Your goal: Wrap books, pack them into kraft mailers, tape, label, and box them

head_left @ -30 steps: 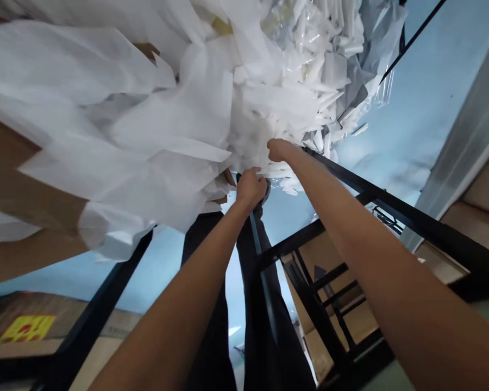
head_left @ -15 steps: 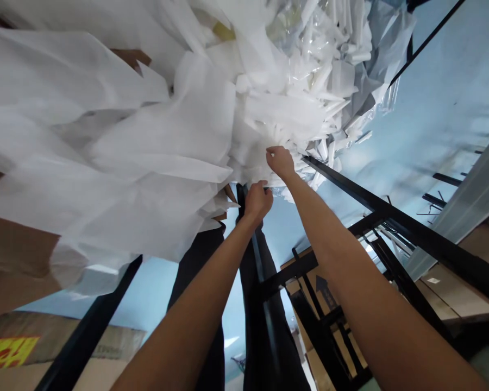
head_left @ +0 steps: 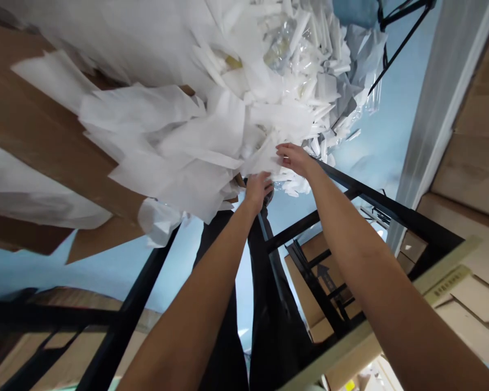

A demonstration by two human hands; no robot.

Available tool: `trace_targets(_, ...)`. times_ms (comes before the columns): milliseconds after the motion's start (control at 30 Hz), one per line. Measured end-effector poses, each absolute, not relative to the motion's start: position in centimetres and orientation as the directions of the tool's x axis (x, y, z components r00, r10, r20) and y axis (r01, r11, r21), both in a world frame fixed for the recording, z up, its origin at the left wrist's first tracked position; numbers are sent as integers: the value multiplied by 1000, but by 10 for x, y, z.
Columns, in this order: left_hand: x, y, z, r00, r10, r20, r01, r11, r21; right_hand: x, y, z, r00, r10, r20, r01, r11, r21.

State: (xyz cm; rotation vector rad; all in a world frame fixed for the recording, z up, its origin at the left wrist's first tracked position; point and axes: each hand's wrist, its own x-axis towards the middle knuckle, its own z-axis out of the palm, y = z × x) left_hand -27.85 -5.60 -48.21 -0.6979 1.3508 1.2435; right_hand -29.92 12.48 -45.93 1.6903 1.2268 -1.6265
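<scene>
A large heap of thin white sheets and crumpled strips [head_left: 204, 130] spreads in front of me. My right hand [head_left: 294, 157] is at the heap's near right edge, fingers apart and slightly bent, by a loose white sheet [head_left: 261, 158]. Lower and to the left, my left hand [head_left: 258, 191] reaches to the lower edge of that same sheet with its fingers spread. Whether the fingertips press on the sheet is hard to tell. Clear plastic film [head_left: 280, 46] lies among the white pieces farther back.
Brown cardboard [head_left: 65, 117] lies among the sheets at left. Black metal frame bars [head_left: 391, 209] run beside my right arm, and another bar [head_left: 146, 277] slants at left. Cardboard boxes [head_left: 476, 168] stand at right. My legs [head_left: 264, 304] are below, over a light blue floor.
My fingers have gone from closed to spread on both hands. A white sheet now stands out between them. The view has shifted, showing more cardboard at left and boxes at right.
</scene>
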Motion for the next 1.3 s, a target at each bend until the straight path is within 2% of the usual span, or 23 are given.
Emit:
trace_targets(67,-292,-61,-459,-94,294,-951,-986,107,131,-306,134,-430,-165,208,-964,848,-469,-246)
trace_targets(100,-299,-64,-447,-73,311,-947,-993,64,98,-308,138,-416,-183,186,-965,854,-456,-250)
trace_targets(267,-320,-73,-406,-131,296,-946,-991,-29,128,-315,148,-367,-186,124,-975,915,-341,-218)
trace_targets(433,-317,-80,-402,-198,243,-950,-980,-52,191,-309,146,-355,-142,167,-976,954,-241,-180)
trace_targets(633,-302,-84,-406,-263,182,-947,-958,64,279,-304,133,-364,-94,274,-957,957,-240,-162)
trace_targets(833,-285,-72,-412,-278,165,-946,-937,169,305,-302,124,-376,-163,193,-967,950,-232,-207)
trace_targets(967,-277,-66,-418,-312,238,-920,-857,347,380,-298,118,-382,-168,159,-973,983,-42,-177)
trace_targets(1067,-276,-66,-425,-359,270,-893,-693,564,449,-298,120,-389,-129,129,-983,991,52,-123)
trace_targets(1133,-277,-66,-431,-379,257,-889,-601,662,448,-300,128,-398,-149,211,-966,984,126,-124)
trace_targets(1233,-278,-65,-447,-367,199,-909,-557,735,386,-306,145,-422,-280,415,-866,913,395,-106)
trace_targets(1300,-277,-65,-461,-362,195,-912,-540,753,376,-311,155,-446,-350,441,-827,841,537,-70)
